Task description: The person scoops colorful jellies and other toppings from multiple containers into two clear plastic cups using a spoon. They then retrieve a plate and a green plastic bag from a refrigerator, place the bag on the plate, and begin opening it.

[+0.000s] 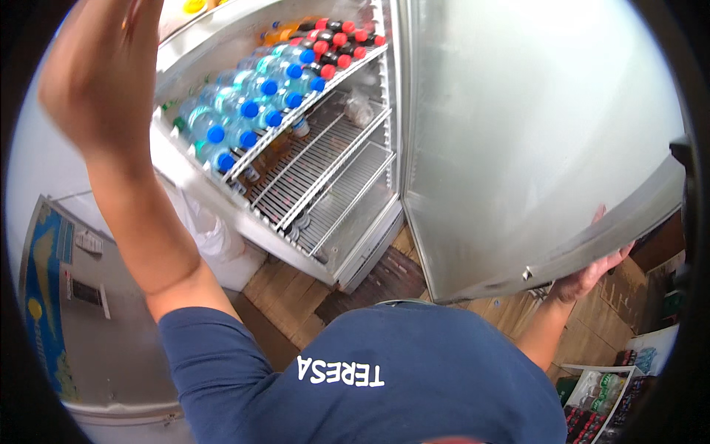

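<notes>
In front of me stands a white upright fridge with its glass door (pixel 510 148) swung wide to the right. My right hand (pixel 586 280) grips the door's outer edge, with a fingertip showing over the frame. My left hand (pixel 103 74) is raised at the upper left, by the fridge's top corner. Its fingers run out of the picture, so what they do is hidden. On the upper wire shelf (pixel 277 133), clear bottles with blue caps (pixel 248 107) lie on their sides. Dark bottles with red caps (pixel 344 48) and some orange bottles (pixel 285 33) lie farther right and back.
Lower wire shelves (pixel 318 170) hold a clear plastic bag (pixel 359 109) and a few small containers. A grey appliance (pixel 118 318) with a blue panel stands at the left. Packs of bottles (pixel 603 392) fill a rack at the lower right. The floor (pixel 288 296) is brown planks.
</notes>
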